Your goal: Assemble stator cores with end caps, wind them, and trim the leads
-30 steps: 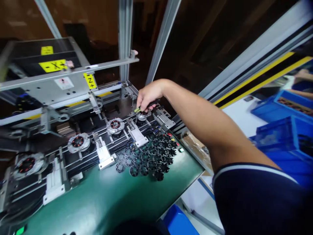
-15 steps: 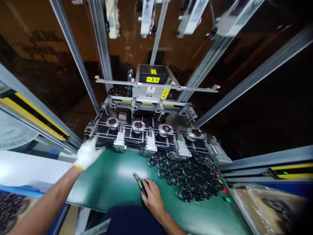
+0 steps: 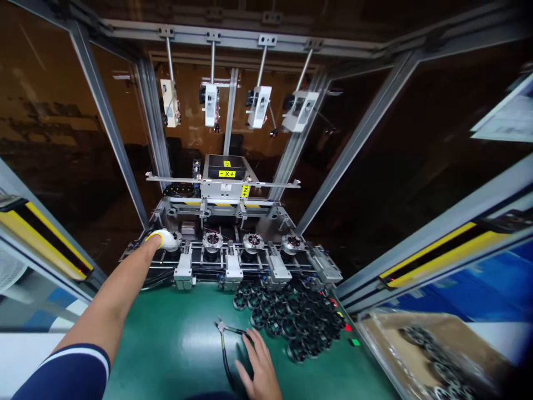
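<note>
My left hand (image 3: 169, 240), in a white glove with a yellow cuff, reaches to the leftmost of the round wound motor parts in the machine's fixtures. Its fingers are hidden behind the glove, so their grip does not show. My bare right hand (image 3: 260, 364) is over the green work surface (image 3: 166, 328) with its fingers apart. Beside its fingertips lie wire cutters (image 3: 224, 339) with their handles spread. Further along the fixture row sit more round motor parts, such as one with a dark centre (image 3: 213, 240) and another (image 3: 253, 242).
Many black ring-shaped parts (image 3: 291, 319) are heaped right of the cutters. Grey clamp blocks (image 3: 183, 272) line the fixtures' front. Yellow-black sensor bars (image 3: 428, 253) flank the opening. An open carton (image 3: 387, 344) with parts stands at the right. Several white units (image 3: 259, 108) hang above.
My left hand has moved forward from the table's edge to the leftmost fixture. My right hand has let go of the cutters, whose handles have sprung apart. The view has tilted up.
</note>
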`<state>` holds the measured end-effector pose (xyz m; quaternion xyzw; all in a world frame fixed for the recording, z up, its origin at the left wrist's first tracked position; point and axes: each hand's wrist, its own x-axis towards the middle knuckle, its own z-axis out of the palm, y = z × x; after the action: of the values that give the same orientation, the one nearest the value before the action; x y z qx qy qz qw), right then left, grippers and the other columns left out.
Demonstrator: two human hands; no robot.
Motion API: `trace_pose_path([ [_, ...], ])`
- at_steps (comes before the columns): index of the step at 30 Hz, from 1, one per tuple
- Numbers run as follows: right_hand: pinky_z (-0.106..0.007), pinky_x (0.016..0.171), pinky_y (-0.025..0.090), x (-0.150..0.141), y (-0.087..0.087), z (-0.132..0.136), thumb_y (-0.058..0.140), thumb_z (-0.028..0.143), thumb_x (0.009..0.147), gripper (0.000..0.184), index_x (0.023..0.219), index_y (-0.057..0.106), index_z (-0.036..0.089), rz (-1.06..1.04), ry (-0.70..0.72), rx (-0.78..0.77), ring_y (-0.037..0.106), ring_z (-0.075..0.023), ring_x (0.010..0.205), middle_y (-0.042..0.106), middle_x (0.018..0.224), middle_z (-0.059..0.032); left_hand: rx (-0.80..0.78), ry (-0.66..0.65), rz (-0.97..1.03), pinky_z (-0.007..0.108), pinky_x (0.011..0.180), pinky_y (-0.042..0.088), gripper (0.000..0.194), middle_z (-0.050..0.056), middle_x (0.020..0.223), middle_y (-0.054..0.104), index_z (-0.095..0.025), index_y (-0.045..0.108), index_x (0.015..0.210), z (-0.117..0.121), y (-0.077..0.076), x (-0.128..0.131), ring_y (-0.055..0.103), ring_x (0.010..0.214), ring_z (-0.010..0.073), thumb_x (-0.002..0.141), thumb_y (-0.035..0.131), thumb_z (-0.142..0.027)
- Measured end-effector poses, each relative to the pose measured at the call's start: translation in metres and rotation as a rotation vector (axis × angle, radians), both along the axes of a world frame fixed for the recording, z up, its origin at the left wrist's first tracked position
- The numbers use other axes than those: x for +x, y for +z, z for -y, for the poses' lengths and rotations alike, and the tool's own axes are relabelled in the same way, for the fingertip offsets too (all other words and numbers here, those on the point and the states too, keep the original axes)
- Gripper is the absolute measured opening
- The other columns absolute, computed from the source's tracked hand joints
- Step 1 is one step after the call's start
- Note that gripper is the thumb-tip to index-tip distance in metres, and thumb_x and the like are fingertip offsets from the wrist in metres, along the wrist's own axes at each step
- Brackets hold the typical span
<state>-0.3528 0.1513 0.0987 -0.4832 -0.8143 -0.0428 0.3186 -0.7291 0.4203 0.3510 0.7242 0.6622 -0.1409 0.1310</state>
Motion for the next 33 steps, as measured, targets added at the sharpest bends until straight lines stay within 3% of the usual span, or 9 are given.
trace_pose_path([
  [5, -0.049, 0.100, 0.061, -0.007, 0.081, -0.038, 0.062, 0.026, 0.094, 0.036, 0.128, 0.063, 0.013, 0.032, 0.156, -0.039, 0.060, -0.0328, 0.130, 0.064, 0.135, -0.0187, -0.089, 0.043, -0.021, 0.041, 0.089, 0.057, 0.036, 0.008, 0.110, 0.070, -0.016, 0.067, 0.110, -0.008, 0.024, -0.006, 0.067, 0.097, 0.0198, 0.096, 0.061, -0.049],
  [10, -0.057, 0.118, 0.044, -0.041, 0.173, -0.167, 0.066, 0.027, 0.094, 0.040, 0.130, 0.065, 0.010, 0.144, 0.203, -0.181, 0.047, -0.0348, 0.142, 0.054, 0.146, -0.0227, -0.075, 0.008, 0.111, 0.035, 0.086, 0.052, 0.042, 0.007, 0.101, 0.073, -0.019, 0.075, 0.095, 0.050, 0.032, -0.022, 0.068, 0.095, 0.0233, 0.091, 0.057, -0.057],
  [13, -0.060, 0.120, 0.037, -0.070, 0.200, -0.251, 0.074, 0.021, 0.088, 0.053, 0.138, 0.061, 0.012, 0.238, 0.229, -0.306, 0.022, -0.0382, 0.155, 0.032, 0.162, -0.0226, -0.078, -0.068, 0.270, 0.025, 0.093, 0.049, 0.039, 0.000, 0.122, 0.070, -0.027, 0.075, 0.101, 0.128, 0.002, -0.021, 0.065, 0.108, 0.0181, 0.095, 0.048, -0.054],
  [17, -0.065, 0.118, 0.033, -0.107, 0.209, -0.314, 0.082, 0.015, 0.079, 0.043, 0.121, 0.071, 0.014, 0.427, 0.287, -0.510, 0.013, -0.0419, 0.157, 0.025, 0.167, -0.0170, -0.120, -0.027, 0.350, 0.026, 0.095, 0.050, 0.031, 0.005, 0.125, 0.069, -0.025, 0.076, 0.097, 0.236, -0.078, -0.007, 0.066, 0.109, 0.0194, 0.095, 0.049, -0.038],
  [21, -0.066, 0.119, 0.033, -0.125, 0.205, -0.333, 0.079, 0.026, 0.087, 0.037, 0.121, 0.068, 0.016, 0.583, 0.313, -0.676, 0.025, -0.0387, 0.153, 0.036, 0.162, -0.0106, 0.028, 0.183, 0.066, 0.041, 0.101, 0.048, 0.038, 0.016, 0.130, 0.068, -0.021, 0.074, 0.119, 0.305, -0.164, 0.003, 0.064, 0.116, 0.0306, 0.094, 0.046, -0.023],
  [24, -0.062, 0.116, 0.039, -0.128, 0.213, -0.342, 0.074, 0.031, 0.092, 0.037, 0.126, 0.065, 0.017, 0.613, 0.352, -0.719, 0.039, -0.0348, 0.145, 0.045, 0.155, -0.0112, 0.038, 0.239, -0.032, 0.046, 0.099, 0.048, 0.039, 0.019, 0.138, 0.064, -0.019, 0.074, 0.122, 0.323, -0.201, 0.004, 0.063, 0.119, 0.0345, 0.094, 0.046, -0.022],
  [29, -0.053, 0.121, 0.037, -0.121, 0.253, -0.330, 0.072, 0.024, 0.091, 0.023, 0.109, 0.073, 0.010, 0.481, 0.519, -0.612, 0.043, -0.0324, 0.144, 0.050, 0.150, -0.0177, 0.041, 0.247, -0.010, 0.040, 0.101, 0.047, 0.037, 0.018, 0.140, 0.062, -0.018, 0.073, 0.121, 0.314, -0.209, 0.004, 0.063, 0.119, 0.0303, 0.096, 0.046, -0.023],
  [31, -0.050, 0.126, 0.031, -0.118, 0.256, -0.296, 0.068, 0.024, 0.094, 0.020, 0.105, 0.075, 0.008, 0.403, 0.591, -0.538, 0.033, -0.0319, 0.151, 0.040, 0.158, -0.0196, 0.046, 0.237, -0.002, 0.040, 0.102, 0.046, 0.038, 0.019, 0.140, 0.062, -0.016, 0.073, 0.121, 0.303, -0.205, 0.006, 0.063, 0.119, 0.0304, 0.097, 0.044, -0.023],
  [33, -0.052, 0.128, 0.025, -0.118, 0.239, -0.245, 0.063, 0.027, 0.097, 0.024, 0.110, 0.073, 0.009, 0.340, 0.638, -0.475, 0.019, -0.0314, 0.157, 0.025, 0.167, -0.0179, 0.052, 0.218, 0.009, 0.041, 0.103, 0.046, 0.039, 0.021, 0.141, 0.060, -0.013, 0.072, 0.121, 0.289, -0.201, 0.009, 0.062, 0.120, 0.0323, 0.098, 0.043, -0.026],
])
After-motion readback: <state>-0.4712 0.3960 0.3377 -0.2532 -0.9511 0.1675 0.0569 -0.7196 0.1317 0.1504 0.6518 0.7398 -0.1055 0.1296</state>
